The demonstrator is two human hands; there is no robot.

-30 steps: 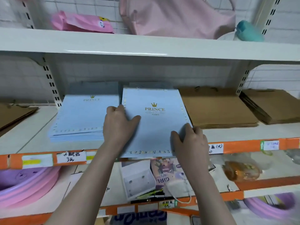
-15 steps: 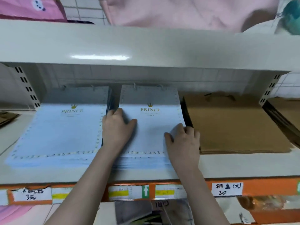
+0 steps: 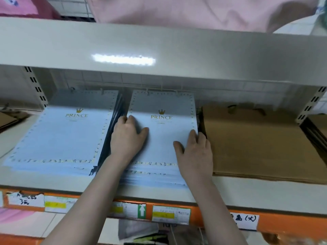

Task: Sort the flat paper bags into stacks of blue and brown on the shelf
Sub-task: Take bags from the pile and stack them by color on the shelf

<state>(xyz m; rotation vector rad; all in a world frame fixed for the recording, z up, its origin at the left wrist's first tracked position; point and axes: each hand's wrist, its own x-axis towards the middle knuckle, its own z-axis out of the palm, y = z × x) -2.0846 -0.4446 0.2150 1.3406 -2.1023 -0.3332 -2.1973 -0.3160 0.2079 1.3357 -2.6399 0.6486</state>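
Note:
Two stacks of flat blue "PRINCE" paper bags lie side by side on the white shelf (image 3: 247,193). The left blue stack (image 3: 58,137) is untouched. On the middle blue stack (image 3: 166,131) both my hands lie flat. My left hand (image 3: 127,138) presses its left edge, fingers reaching over into the gap between the stacks. My right hand (image 3: 194,152) presses its right edge beside the brown stack (image 3: 261,144), which lies to the right.
An upper shelf board (image 3: 159,50) hangs low over the bags, with pink goods on top. More brown bags lie at the far right (image 3: 318,124) and far left (image 3: 8,119). An orange rail with price labels (image 3: 169,213) fronts the shelf.
The blue bag that overhung the shelf front has been pushed back onto the middle stack. Both hands moved forward with it, and the view has come closer.

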